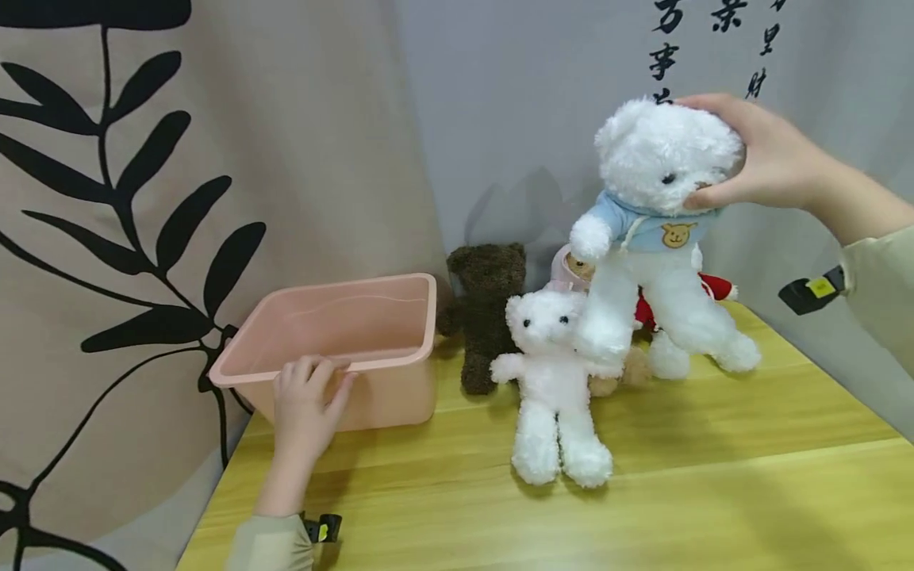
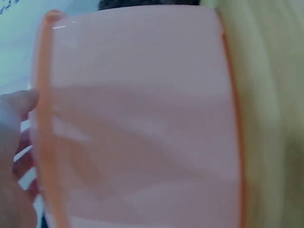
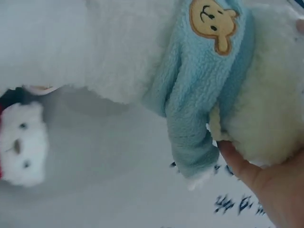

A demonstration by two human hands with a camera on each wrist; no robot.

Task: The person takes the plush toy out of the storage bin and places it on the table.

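Observation:
A large white teddy bear (image 1: 660,159) in a light blue top (image 3: 199,90) is held up at the right by my right hand (image 1: 767,159), which grips its head from the side and back. The thumb lies across its muzzle. My left hand (image 1: 307,404) holds the near rim of a pink plastic bin (image 1: 400,392), fingers over the edge and thumb on the outer wall. In front of the raised bear, a smaller plain white teddy bear (image 1: 553,396) leans back, its feet on the table.
A dark brown teddy bear (image 1: 489,317) stands between the bin and the wall. Behind the white bears, a toy in a pink hood (image 1: 567,266) and one in red (image 1: 716,287) are partly hidden. All are on a yellow wooden table (image 1: 685,492) against a curtain-like backdrop (image 1: 321,159).

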